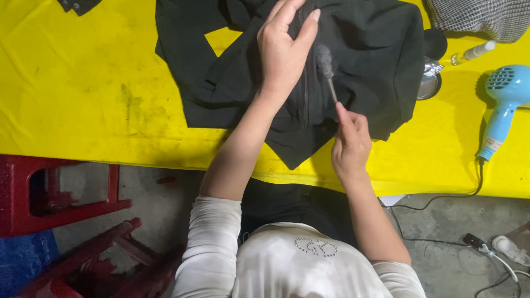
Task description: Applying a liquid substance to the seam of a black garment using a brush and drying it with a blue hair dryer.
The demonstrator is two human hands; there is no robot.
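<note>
White sleeves frame the view, both forearms reaching to the yellow table (pixel 83 83). Her right hand (pixel 349 142) pinches the thin stick of a small brush (pixel 326 69), its fuzzy grey head pointing away from her, up over the black garment (pixel 364 49). Just left of the bristles, the left hand (pixel 282 49) lies flat and open on the soft, matte cloth beside its zip, holding nothing. Off right lies a blue plastic hairdryer (pixel 505 105).

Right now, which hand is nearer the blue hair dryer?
Right. The right hand holds a small brush over the black garment, on the side of the hair dryer; the left hand presses the garment farther away.
</note>
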